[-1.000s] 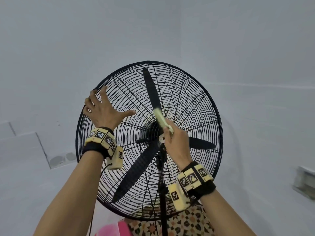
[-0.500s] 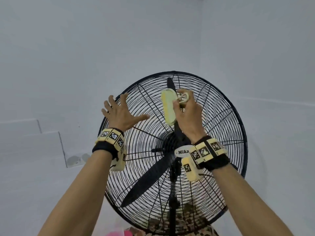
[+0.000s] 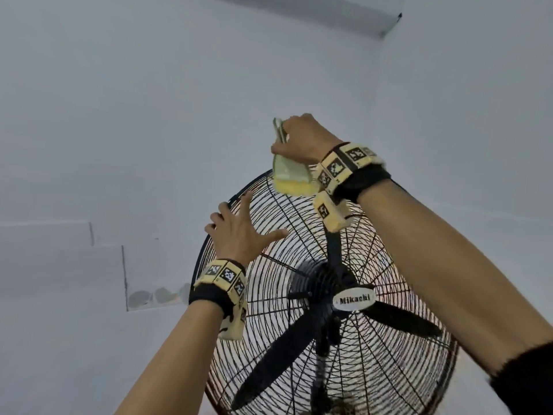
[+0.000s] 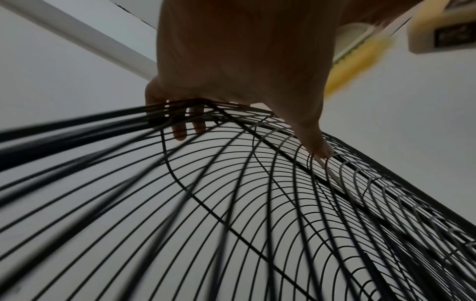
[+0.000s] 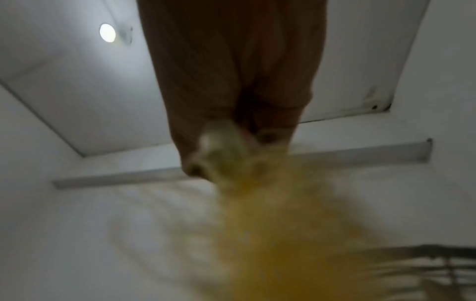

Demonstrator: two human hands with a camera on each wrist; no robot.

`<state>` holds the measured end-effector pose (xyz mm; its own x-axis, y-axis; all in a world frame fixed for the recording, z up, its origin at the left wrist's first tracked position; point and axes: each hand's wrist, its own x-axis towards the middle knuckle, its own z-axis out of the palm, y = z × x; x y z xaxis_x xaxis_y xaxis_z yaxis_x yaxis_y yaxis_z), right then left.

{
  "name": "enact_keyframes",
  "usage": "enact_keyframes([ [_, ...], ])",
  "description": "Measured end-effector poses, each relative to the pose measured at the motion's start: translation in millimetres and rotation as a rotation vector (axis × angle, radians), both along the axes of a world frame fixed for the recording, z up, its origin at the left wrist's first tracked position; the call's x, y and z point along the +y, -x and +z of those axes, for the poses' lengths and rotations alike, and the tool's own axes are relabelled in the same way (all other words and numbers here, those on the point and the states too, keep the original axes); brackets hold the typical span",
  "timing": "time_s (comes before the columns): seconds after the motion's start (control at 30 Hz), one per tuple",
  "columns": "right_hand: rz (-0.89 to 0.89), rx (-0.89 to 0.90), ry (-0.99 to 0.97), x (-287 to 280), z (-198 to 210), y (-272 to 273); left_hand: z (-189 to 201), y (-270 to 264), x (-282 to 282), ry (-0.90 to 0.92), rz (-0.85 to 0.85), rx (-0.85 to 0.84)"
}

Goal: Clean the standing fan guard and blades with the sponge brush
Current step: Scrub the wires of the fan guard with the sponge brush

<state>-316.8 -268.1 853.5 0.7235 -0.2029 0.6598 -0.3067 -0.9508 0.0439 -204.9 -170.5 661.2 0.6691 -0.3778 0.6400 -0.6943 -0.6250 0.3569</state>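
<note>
The black wire fan guard (image 3: 263,283) fills the lower middle of the head view, with black blades (image 3: 269,372) and a white badge (image 3: 354,301) at its hub. My left hand (image 3: 236,232) lies spread and flat on the guard's upper left rim; the left wrist view shows its fingers (image 4: 180,130) over the wires (image 4: 257,203). My right hand (image 3: 302,136) grips the pale green handle of the sponge brush (image 3: 291,178), whose yellow sponge sits at the guard's top edge. The right wrist view is blurred, showing the sponge brush (image 5: 270,224) as a yellow smear.
Plain white walls (image 3: 119,115) surround the fan. A ceiling beam (image 3: 314,13) runs at the top. A round ceiling light (image 5: 107,33) shows in the right wrist view. Patterned fabric shows faintly behind the guard's bottom.
My right hand has carried the sponge brush upward from the hub to the guard's top rim. My left hand stayed spread on the upper left of the guard. The head view tilted up.
</note>
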Motion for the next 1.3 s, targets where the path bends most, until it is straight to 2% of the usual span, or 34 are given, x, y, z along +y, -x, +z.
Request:
enact_keyframes([
  [0.07,0.000,-0.036,-0.008,2,-4,-1,1,1,-1,-0.004,0.011,0.008],
  [0.17,0.126,-0.177,-0.119,3,-14,-8,1,2,-1,0.001,0.000,0.023],
  [0.27,0.170,-0.255,-0.168,6,-19,-10,1,2,0,0.011,-0.002,0.006],
  [0.37,0.195,-0.161,-0.177,11,-20,-10,2,6,0,0.005,-0.013,0.004],
  [0.47,0.079,-0.058,-0.078,24,0,-5,3,10,-2,-0.002,-0.016,-0.014],
  [0.53,0.065,-0.069,-0.026,32,6,-6,4,11,-2,-0.004,-0.016,-0.010],
  [0.63,0.130,-0.130,-0.040,33,-8,-10,3,12,-2,0.004,-0.013,-0.001],
  [0.7,0.129,-0.101,-0.054,28,-14,-10,0,10,0,0.009,0.004,0.003],
  [0.83,0.065,0.010,-0.024,32,2,-4,-2,7,2,0.019,0.011,0.001],
  [1.03,0.160,-0.068,-0.050,28,-19,-2,-4,8,5,0.013,0.008,0.009],
  [1.17,0.088,-0.001,-0.009,30,-6,7,-2,9,5,0.001,0.008,0.010],
  [1.3,0.172,-0.113,-0.031,30,-16,10,-1,10,5,0.003,0.001,0.015],
])
